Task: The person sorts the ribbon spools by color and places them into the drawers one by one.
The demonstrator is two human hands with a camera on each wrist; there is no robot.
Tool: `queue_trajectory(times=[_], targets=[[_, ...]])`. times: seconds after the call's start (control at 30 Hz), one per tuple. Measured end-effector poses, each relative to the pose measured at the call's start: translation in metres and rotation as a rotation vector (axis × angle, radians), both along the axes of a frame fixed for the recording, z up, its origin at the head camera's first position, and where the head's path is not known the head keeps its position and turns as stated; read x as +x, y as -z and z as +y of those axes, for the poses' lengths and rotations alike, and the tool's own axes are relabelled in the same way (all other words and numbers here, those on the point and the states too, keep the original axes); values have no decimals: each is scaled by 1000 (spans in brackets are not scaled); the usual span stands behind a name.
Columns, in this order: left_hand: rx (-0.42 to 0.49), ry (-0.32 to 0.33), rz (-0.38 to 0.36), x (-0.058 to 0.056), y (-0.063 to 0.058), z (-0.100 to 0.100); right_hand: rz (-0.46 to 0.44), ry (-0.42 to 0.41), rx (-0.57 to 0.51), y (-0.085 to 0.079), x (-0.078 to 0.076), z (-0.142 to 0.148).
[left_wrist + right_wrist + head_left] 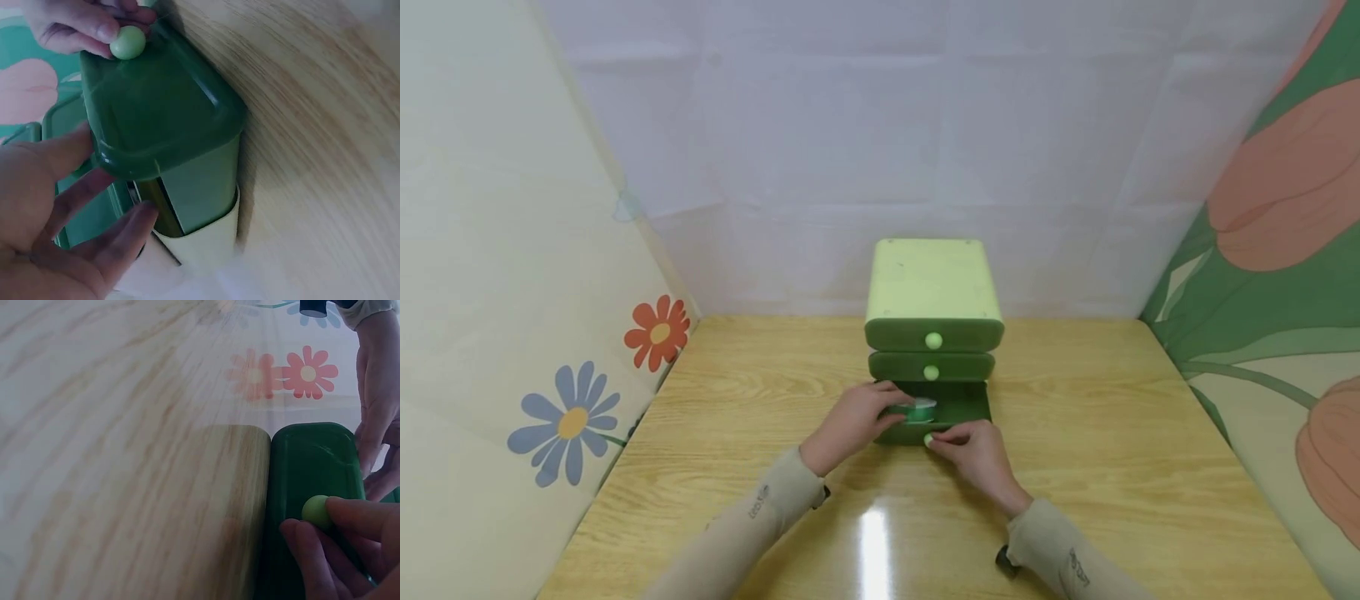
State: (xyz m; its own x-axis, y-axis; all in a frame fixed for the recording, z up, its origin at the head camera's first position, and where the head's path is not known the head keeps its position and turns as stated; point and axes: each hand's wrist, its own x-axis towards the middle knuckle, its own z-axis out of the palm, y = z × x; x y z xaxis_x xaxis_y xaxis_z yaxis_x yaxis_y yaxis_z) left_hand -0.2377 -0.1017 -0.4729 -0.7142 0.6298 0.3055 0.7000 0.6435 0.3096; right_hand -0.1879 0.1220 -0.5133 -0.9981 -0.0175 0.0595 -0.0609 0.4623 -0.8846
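The bottom drawer (958,406) of a small green drawer cabinet (934,279) stands pulled out. At the left side of this drawer, my left hand (856,421) pinches a small green round roll with a pale rim (921,410), its exact kind unclear. In the left wrist view the left thumb and index finger pass behind the drawer front (169,106), which hides the roll. My right hand (979,457) pinches the light green round knob (317,511) on that drawer's front between thumb and fingers.
Above the pulled-out drawer are two more dark green drawers, the upper (895,335) and the middle one (895,367), both pushed in. The cabinet stands on a wood-grain table (760,367). A white cloth (820,150) hangs behind, with flower-printed sheets at both sides.
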Motion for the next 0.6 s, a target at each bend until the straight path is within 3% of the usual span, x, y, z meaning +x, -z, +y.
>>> queue_trajectory(times=[0.17,0.43,0.6], targets=[[-20,-4,94,4,-1,1,-16,1,-4,0,0,-1],[35,0,180,6,-19,-2,-12,-1,0,1,0,1],[79,35,347,4,-27,-4,-15,5,6,0,-1,0]])
